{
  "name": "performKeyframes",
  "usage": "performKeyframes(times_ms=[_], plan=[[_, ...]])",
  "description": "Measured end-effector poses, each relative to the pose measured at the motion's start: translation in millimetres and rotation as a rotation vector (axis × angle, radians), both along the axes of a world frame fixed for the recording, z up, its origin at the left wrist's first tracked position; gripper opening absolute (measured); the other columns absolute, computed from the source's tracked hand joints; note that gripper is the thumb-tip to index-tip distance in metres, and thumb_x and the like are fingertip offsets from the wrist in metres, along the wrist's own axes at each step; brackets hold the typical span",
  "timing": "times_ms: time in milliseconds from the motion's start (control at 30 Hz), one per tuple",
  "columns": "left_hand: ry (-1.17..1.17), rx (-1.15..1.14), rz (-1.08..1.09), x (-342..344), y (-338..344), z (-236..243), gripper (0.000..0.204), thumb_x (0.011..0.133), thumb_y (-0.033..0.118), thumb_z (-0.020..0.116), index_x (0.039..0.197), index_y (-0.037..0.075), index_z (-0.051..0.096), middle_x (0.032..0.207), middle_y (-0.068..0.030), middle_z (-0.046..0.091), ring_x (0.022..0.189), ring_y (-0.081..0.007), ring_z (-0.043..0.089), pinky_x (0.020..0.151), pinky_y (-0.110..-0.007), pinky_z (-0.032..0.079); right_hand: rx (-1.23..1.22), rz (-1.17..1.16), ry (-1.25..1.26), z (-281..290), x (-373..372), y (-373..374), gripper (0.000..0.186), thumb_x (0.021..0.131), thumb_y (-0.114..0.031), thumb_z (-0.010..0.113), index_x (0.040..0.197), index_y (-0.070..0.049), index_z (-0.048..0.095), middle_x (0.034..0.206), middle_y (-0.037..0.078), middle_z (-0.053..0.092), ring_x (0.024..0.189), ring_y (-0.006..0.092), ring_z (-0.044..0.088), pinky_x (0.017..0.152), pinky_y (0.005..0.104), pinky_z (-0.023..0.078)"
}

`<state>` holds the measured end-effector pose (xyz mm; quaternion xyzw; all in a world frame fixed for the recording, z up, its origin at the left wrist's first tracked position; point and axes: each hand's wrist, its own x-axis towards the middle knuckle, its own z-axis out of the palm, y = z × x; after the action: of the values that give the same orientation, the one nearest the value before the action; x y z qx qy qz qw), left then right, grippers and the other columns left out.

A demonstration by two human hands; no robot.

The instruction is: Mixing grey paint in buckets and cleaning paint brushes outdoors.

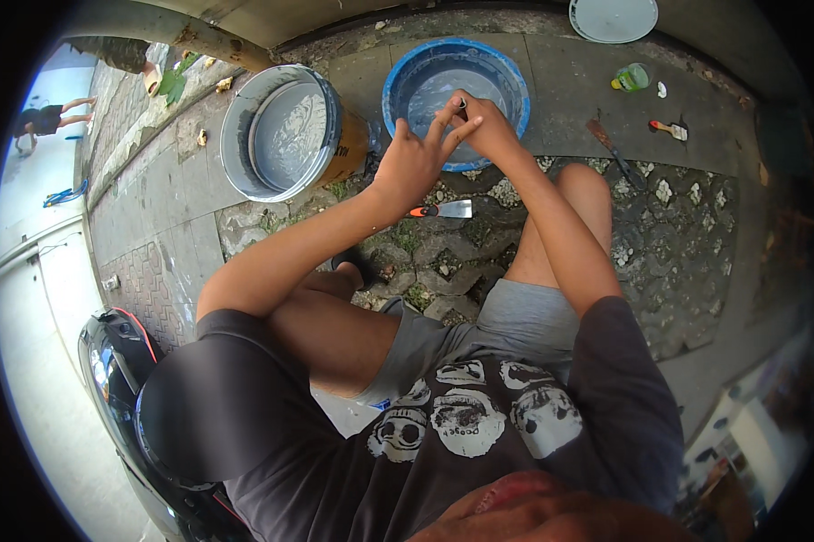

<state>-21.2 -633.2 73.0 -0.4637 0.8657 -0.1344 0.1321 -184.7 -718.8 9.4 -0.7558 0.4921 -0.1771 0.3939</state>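
Over the near rim of a blue basin (394, 77) with grey wet residue inside, my two hands meet. Fingers of my left hand (413, 167) are stretched out and spread, their tips reaching up to my right hand (484, 126). Curled closed, my right hand has a small dark, round-looking thing (463, 104) at its fingertips, too small to make out. To the left leans a large bucket (230, 149), smeared inside with grey-white paste. Below my left hand, a putty knife (452, 210) with an orange handle and metal blade lies on the paving.
On the right lie a rusty-bladed scraper (613, 149), a small brush (669, 129) with a red handle and a green-labelled clear cup (634, 77). A pale round lid (613, 16) is at the back. A motorbike (118, 370) stands left; another person (46, 120) is far left.
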Motion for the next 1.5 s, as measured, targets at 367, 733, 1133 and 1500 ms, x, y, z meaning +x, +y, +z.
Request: performKeyframes(times_ms=[367, 733, 1133, 1500], plan=[[-0.217, 0.023, 0.147, -16.3, 11.7, 34.8, 0.092, 0.089, 0.018, 0.060, 0.163, 0.025, 0.005, 0.163, -0.0095, 0.032, 0.071, -0.0260, 0.070, 0.098, -0.053, 0.041, 0.003, 0.033, 0.013, -5.6, 7.7, -0.9, 0.025, 0.097, -0.029, 0.060, 0.104, -0.006, 0.056, 0.083, 0.018, 0.070, 0.082, 0.0392, 0.069, 0.067, 0.0480, 0.051], [0.219, 0.118, 0.039, 15.5, -17.4, 40.5, 0.104, 0.076, 0.013, 0.068, 0.162, 0.015, 0.008, 0.152, -0.0086, 0.048, 0.073, -0.0257, 0.069, 0.085, -0.040, 0.047, -0.114, 0.010, 0.109, -3.6, 0.3, -6.8, 0.037, 0.096, -0.035, 0.064, 0.116, -0.005, 0.059, 0.079, 0.016, 0.071, 0.080, 0.0372, 0.070, 0.069, 0.0469, 0.055], [1.174, 0.679, 0.164, 33.0, -37.8, 9.1, 0.107, 0.077, -0.006, 0.058, 0.159, 0.009, -0.010, 0.148, -0.0056, 0.054, 0.075, -0.0299, 0.067, 0.073, -0.036, 0.053, -0.152, -0.009, 0.089, -13.0, -0.1, -0.5, 0.054, 0.095, -0.049, 0.063, 0.122, -0.003, 0.061, 0.080, 0.016, 0.072, 0.077, 0.0328, 0.072, 0.064, 0.0437, 0.056], [0.105, -0.061, -0.102, 33.4, -28.2, 18.0, 0.093, 0.084, 0.007, 0.060, 0.162, 0.020, 0.011, 0.142, -0.0058, 0.057, 0.078, -0.0235, 0.070, 0.090, -0.042, 0.046, -0.401, 0.041, -0.068, -49.9, 7.6, -9.9, 0.033, 0.095, -0.030, 0.059, 0.119, -0.009, 0.065, 0.092, 0.020, 0.072, 0.086, 0.0403, 0.070, 0.074, 0.0500, 0.054]])
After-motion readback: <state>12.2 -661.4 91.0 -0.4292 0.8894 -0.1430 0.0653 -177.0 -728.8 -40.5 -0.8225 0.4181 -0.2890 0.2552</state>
